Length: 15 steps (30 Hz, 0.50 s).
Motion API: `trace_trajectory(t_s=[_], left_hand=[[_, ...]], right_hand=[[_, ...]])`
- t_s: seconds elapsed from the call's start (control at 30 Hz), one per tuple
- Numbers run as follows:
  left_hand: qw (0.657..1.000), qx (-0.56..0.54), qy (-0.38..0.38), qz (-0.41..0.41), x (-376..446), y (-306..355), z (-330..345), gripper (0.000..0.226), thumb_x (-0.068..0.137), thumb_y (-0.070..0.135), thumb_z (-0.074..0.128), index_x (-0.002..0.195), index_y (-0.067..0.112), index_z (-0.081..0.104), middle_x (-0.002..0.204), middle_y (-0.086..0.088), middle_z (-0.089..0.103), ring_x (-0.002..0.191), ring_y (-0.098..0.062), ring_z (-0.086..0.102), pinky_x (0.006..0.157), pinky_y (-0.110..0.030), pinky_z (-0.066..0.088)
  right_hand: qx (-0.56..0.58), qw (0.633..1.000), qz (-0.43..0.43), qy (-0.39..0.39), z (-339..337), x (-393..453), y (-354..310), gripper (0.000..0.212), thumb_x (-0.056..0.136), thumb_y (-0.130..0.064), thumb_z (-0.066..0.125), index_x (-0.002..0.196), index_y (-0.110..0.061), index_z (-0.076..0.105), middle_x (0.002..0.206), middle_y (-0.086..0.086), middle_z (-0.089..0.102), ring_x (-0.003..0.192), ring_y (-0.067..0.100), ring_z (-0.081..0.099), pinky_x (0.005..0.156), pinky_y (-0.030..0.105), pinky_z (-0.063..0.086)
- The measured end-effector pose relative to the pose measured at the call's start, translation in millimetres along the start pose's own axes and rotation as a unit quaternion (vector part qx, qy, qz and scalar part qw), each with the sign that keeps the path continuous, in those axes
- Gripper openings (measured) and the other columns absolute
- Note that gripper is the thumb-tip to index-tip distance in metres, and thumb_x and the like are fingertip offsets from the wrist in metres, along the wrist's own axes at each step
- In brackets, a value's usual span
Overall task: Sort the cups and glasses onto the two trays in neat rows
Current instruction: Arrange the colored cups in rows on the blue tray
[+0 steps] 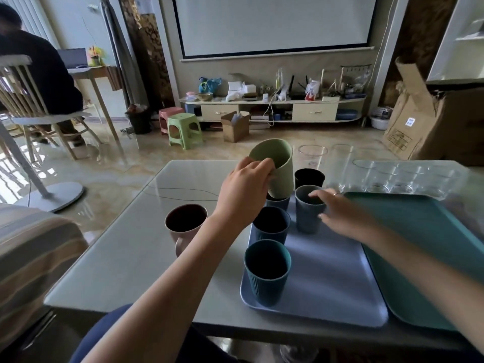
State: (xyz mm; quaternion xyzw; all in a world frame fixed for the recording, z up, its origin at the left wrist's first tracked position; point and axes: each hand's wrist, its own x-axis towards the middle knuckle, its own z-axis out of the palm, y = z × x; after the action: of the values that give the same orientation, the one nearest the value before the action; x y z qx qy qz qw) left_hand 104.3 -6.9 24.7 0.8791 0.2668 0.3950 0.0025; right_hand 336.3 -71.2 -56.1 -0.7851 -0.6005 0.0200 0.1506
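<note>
We hold the green cup [275, 167] in our left hand [245, 189], fingers [264, 166] curled over its near rim so that it tilts toward us above the far left corner of the blue tray [327, 279], right over a blue cup [279, 203] that it mostly hides. Our right hand [343, 210] rests on the grey-blue cup [309, 210], fingers [317, 193] hooked over its far rim and thumb against its near side, so it grips that cup where it stands in the tray's second column. To do this step well, we judge that the green cup should be brought upright before it comes down, and set on bare tray rather than onto the cup beneath it, in line with the dark blue cup [271, 224] and the teal cup [267, 271] that form the left row. That row looks full at its far end, so the open room lies in the near right part of the tray, beside the grey-blue cup. The black cup [309, 178] stands just beyond the tray's far edge, and clear glasses [313, 155] crowd the far right of the tabletop [125, 258], so a wide swing that way risks a knock. The green tray [424, 244] on the right is bare where we can see it. The pink mug [184, 226] waits on the left, well apart from the trays.
</note>
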Motion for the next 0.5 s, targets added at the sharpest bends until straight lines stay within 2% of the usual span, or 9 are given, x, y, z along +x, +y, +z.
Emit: trace_trajectory(t_s=[0.1, 0.2, 0.27, 0.33, 0.4, 0.43, 0.47, 0.5], left_hand=[[1.0, -0.009, -0.007, 0.003, 0.1, 7.2, 3.3, 0.012, 0.092, 0.02, 0.049, 0.091, 0.009, 0.054, 0.095, -0.006, 0.067, 0.1, -0.026, 0.051, 0.068, -0.039, 0.049], [0.999, -0.041, -0.021, 0.019, -1.3, 25.2, 5.6, 0.012, 0.092, 0.02, 0.05, 0.091, 0.009, 0.054, 0.094, -0.006, 0.067, 0.1, -0.024, 0.05, 0.067, -0.04, 0.049], [0.997, -0.059, -0.03, 0.035, -5.8, 38.0, 7.1, 0.011, 0.091, 0.019, 0.052, 0.092, 0.008, 0.056, 0.094, -0.008, 0.066, 0.099, -0.024, 0.051, 0.068, -0.042, 0.051], [0.994, -0.083, -0.047, 0.052, -11.8, 47.9, 8.0, 0.011, 0.091, 0.015, 0.053, 0.095, 0.007, 0.059, 0.095, -0.009, 0.065, 0.099, -0.025, 0.052, 0.07, -0.044, 0.052], [0.988, -0.115, -0.093, 0.053, -16.1, 52.0, 9.7, 0.019, 0.091, 0.014, 0.052, 0.107, 0.009, 0.059, 0.108, -0.009, 0.064, 0.108, -0.024, 0.052, 0.083, -0.045, 0.052], [0.983, -0.126, -0.123, 0.041, -18.2, 50.6, 10.7, 0.031, 0.091, 0.015, 0.052, 0.122, 0.012, 0.053, 0.124, -0.008, 0.059, 0.119, -0.022, 0.047, 0.096, -0.042, 0.048], [0.979, -0.133, -0.151, 0.021, -19.7, 46.0, 9.6, 0.048, 0.091, 0.015, 0.052, 0.137, 0.017, 0.038, 0.14, -0.006, 0.047, 0.13, -0.019, 0.038, 0.108, -0.038, 0.037], [0.977, -0.127, -0.169, -0.003, -20.0, 37.7, 6.3, 0.065, 0.09, 0.015, 0.052, 0.146, 0.022, 0.019, 0.151, -0.003, 0.031, 0.138, -0.018, 0.026, 0.112, -0.036, 0.026]], right_hand=[[0.088, 0.994, -0.026, 0.066, -13.8, -16.5, -10.2, 0.07, 0.08, -0.007, 0.063, 0.139, -0.026, 0.032, 0.128, 0.011, 0.043, 0.108, 0.027, 0.054, 0.08, 0.04, 0.05], [0.24, 0.962, -0.099, 0.081, -25.0, -29.7, -29.4, 0.089, 0.069, -0.018, 0.081, 0.142, -0.025, 0.029, 0.13, 0.003, 0.042, 0.114, 0.014, 0.045, 0.082, 0.03, 0.042], [0.313, 0.941, -0.09, 0.088, -27.3, -33.6, -38.4, 0.09, 0.063, -0.026, 0.086, 0.136, -0.024, 0.033, 0.127, 0.001, 0.048, 0.105, 0.016, 0.051, 0.076, 0.026, 0.045], [0.395, 0.912, -0.052, 0.098, -28.3, -38.4, -40.5, 0.075, 0.061, -0.024, 0.086, 0.121, -0.031, 0.042, 0.115, -0.001, 0.057, 0.103, 0.02, 0.057, 0.075, 0.033, 0.053], [0.45, 0.889, -0.011, 0.087, -25.0, -43.0, -35.2, 0.069, 0.06, -0.02, 0.085, 0.116, -0.031, 0.047, 0.111, 0.003, 0.061, 0.107, 0.026, 0.059, 0.084, 0.047, 0.055], [0.453, 0.888, -0.001, 0.083, -21.7, -46.1, -31.6, 0.07, 0.061, -0.02, 0.085, 0.119, -0.027, 0.048, 0.113, 0.004, 0.061, 0.108, 0.026, 0.059, 0.086, 0.048, 0.055], [0.451, 0.888, 0.005, 0.083, -17.7, -50.0, -27.8, 0.072, 0.061, -0.021, 0.086, 0.123, -0.024, 0.048, 0.113, 0.002, 0.062, 0.107, 0.022, 0.059, 0.083, 0.041, 0.057], [0.449, 0.889, 0.012, 0.085, -13.8, -53.7, -24.3, 0.073, 0.062, -0.022, 0.086, 0.124, -0.024, 0.048, 0.111, -0.002, 0.062, 0.103, 0.017, 0.06, 0.075, 0.029, 0.058]])
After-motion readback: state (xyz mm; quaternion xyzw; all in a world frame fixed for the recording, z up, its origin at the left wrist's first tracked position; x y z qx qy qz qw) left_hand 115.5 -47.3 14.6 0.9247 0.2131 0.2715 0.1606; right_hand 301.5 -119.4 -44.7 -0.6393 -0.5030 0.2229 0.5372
